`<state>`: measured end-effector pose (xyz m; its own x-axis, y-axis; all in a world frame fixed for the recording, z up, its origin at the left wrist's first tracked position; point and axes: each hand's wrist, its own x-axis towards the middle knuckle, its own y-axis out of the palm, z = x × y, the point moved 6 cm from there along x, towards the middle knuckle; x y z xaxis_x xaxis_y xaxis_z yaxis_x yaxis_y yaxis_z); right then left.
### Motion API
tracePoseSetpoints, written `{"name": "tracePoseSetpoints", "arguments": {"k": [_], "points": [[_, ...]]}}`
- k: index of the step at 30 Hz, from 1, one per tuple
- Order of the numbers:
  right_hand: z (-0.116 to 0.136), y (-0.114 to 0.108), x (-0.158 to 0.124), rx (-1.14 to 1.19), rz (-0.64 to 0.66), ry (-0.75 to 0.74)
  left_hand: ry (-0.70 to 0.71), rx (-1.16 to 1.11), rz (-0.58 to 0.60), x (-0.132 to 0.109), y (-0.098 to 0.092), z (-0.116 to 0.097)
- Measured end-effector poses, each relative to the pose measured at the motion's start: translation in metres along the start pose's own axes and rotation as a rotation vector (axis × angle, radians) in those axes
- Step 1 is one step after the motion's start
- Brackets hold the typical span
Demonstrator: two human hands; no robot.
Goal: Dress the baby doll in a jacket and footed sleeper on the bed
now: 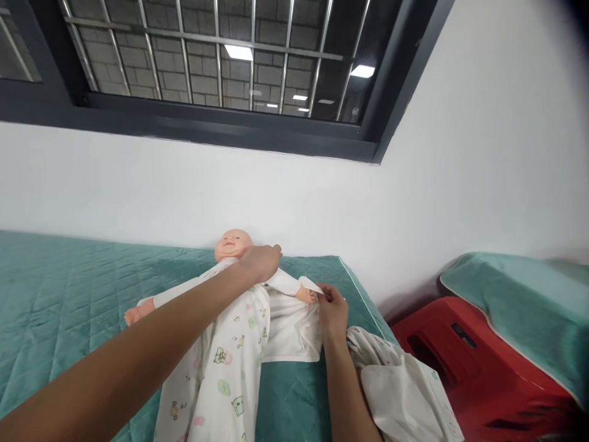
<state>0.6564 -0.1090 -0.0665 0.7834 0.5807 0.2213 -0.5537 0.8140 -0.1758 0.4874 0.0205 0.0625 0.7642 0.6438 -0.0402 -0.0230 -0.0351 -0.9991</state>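
A baby doll [234, 243] lies on its back on a green quilted mat, its head toward the wall. White clothing with small animal prints [230, 362] covers its body and legs. My left hand [263, 263] is over the doll's shoulder beside its head, fingers closed; what they hold, if anything, is hidden. Near the doll's hand on the right, my right hand [333, 307] pinches the edge of the white cloth [294, 325]. That cloth is spread out under the doll's arm.
Bundled white fabric [405, 387] lies at the mat's right edge. Beyond it stands a red plastic stool [469, 362], partly covered by a green quilted cloth [524, 307]. A white wall [184, 190] and a barred window [221, 67] rise behind the mat [69, 294].
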Motion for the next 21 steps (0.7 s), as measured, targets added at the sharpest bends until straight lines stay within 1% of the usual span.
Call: {"name": "tracePoseSetpoints", "arguments": {"k": [2, 6, 8, 12, 16, 19, 21], "points": [[0.0, 0.001, -0.001, 0.173, 0.008, 0.061, 0.012, 0.002, 0.016, 0.002, 0.004, -0.004], [0.0, 0.005, -0.005, 0.664, 0.008, 0.267, 0.03, -0.001, 0.041, 0.009, 0.017, -0.011], [0.001, 0.006, -0.006, 0.775, 0.006, 0.346, 0.037, -0.009, 0.041, 0.013, 0.023, -0.014], [0.0, 0.01, -0.008, 0.83, -0.014, 0.479, 0.051, -0.035, 0.036, 0.018, 0.033, -0.018], [0.002, 0.012, -0.011, 0.791, -0.032, 0.502, 0.069, -0.048, 0.034, 0.02, 0.037, -0.024], [0.008, 0.018, -0.015, 0.811, 0.036, 0.506, 0.072, -0.052, 0.031, 0.021, 0.039, -0.027], [0.01, 0.022, -0.018, 0.836, 0.097, 0.546, 0.072, -0.055, 0.029, 0.021, 0.041, -0.027]]}}
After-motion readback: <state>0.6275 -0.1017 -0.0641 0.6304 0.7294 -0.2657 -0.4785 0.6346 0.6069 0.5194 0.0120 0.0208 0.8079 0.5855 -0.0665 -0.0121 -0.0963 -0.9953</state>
